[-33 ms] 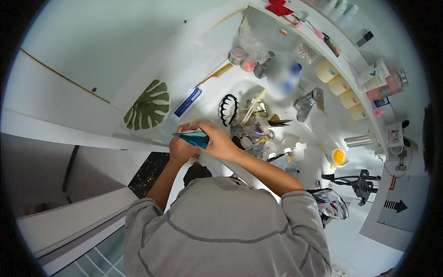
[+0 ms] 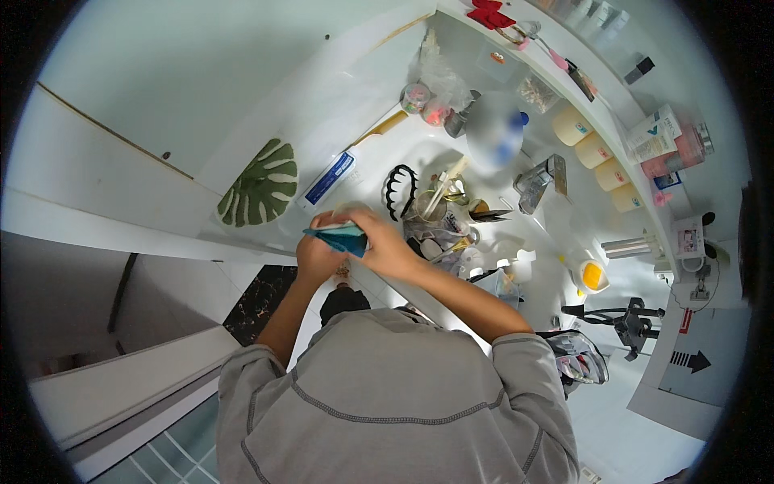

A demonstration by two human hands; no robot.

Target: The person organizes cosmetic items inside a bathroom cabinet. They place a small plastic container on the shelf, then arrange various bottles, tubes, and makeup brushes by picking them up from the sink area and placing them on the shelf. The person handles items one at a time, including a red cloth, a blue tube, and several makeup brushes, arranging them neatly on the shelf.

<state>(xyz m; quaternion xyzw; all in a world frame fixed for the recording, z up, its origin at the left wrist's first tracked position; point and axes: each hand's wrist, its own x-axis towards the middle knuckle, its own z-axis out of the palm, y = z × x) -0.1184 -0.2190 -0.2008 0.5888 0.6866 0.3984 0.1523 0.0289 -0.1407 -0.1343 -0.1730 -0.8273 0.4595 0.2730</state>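
One teal folded piece (image 2: 345, 242) has our attention in the head view, held up between two hands near the edge of the bench (image 2: 367, 179)! The left hand (image 2: 317, 260) has its fingers clamped on it, and here we see the right hand's (image 2: 387, 250) fingers closed on it too. Just beyond, we spot a blue-and-white box (image 2: 329, 179), then a golden comb (image 2: 385, 126); a black toothed hairband (image 2: 399, 193) sits to the right.
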